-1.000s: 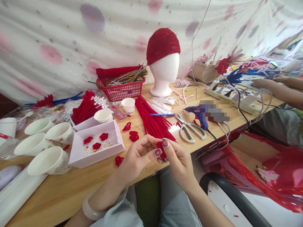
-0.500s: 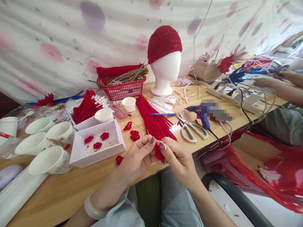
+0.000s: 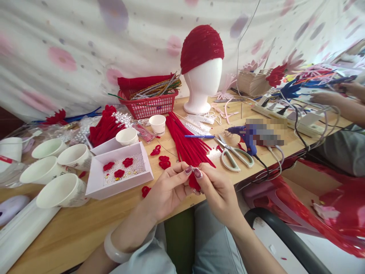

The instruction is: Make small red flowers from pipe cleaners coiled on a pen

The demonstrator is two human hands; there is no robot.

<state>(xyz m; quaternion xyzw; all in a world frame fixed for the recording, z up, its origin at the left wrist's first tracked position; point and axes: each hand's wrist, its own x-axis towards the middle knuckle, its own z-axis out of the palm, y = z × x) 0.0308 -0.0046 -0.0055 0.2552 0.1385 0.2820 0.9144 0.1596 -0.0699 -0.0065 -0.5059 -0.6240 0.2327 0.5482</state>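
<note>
Fingertips of my left hand [image 3: 173, 186] and my right hand [image 3: 216, 190] pinch a small red fuzzy piece [image 3: 194, 182] between them, just over the table's front edge. The piece looks like bent pipe cleaner; fingers hide much of it. Behind my hands lies a fan of red pipe cleaners [image 3: 185, 140] with a blue pen [image 3: 199, 136] across it. Small red flower shapes [image 3: 164, 162] rest left of them, and another red loop [image 3: 145, 191] is close to my left wrist. Scissors [image 3: 235, 154] and a blue glue gun [image 3: 246, 137] lie to the right.
A white box [image 3: 119, 186] holds pearls and red flowers. Several paper cups [image 3: 61, 190] stand at left. Behind are a red basket [image 3: 151, 106] and a white foam head [image 3: 202, 83] in a red cap. At right are a power strip [image 3: 291, 118] and a co-worker's hands [image 3: 327, 99].
The camera view has shifted slightly. Both my hands keep their pinch on the red piece, with the fingertips moved a little. The co-worker's hand at right has shifted.
</note>
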